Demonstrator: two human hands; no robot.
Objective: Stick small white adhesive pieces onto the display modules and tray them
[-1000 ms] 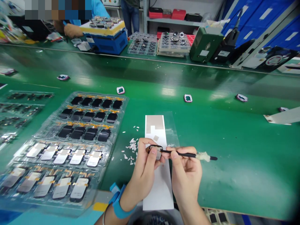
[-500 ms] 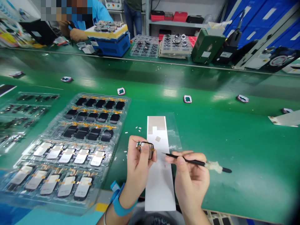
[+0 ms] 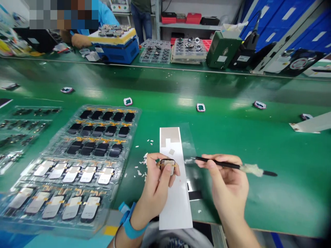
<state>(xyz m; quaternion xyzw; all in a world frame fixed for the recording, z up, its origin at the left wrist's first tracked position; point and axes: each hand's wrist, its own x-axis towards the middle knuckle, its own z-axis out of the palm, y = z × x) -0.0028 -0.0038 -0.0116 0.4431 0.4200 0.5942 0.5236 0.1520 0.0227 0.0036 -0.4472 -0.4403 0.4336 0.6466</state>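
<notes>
Pinched in my left hand [image 3: 159,182] is a small watch display module [image 3: 168,166], dark-rimmed with a pale back and a bit of orange tape. My thumb lies across its back. My right hand [image 3: 227,179] grips black tweezers [image 3: 219,163], whose tips point left, apart from the module. Something whitish is wrapped round the tweezers' rear part. Under my left hand lies a long white backing sheet [image 3: 176,210] with a grey-beige adhesive area [image 3: 174,133] at its far end and one loose square piece [image 3: 171,151] on it.
At left stands a clear tray [image 3: 121,168] with rows of display modules [image 3: 88,174]. White scraps [image 3: 141,172] are scattered left of the sheet. Watch housings [image 3: 200,107] sit along the green bench. Across it, a person's hand [image 3: 81,41] is beside a blue machine [image 3: 116,50].
My right hand has drawn the tweezers to the right, away from the sheet. My left hand has shifted slightly right with the module, tilting it. The view has turned a little.
</notes>
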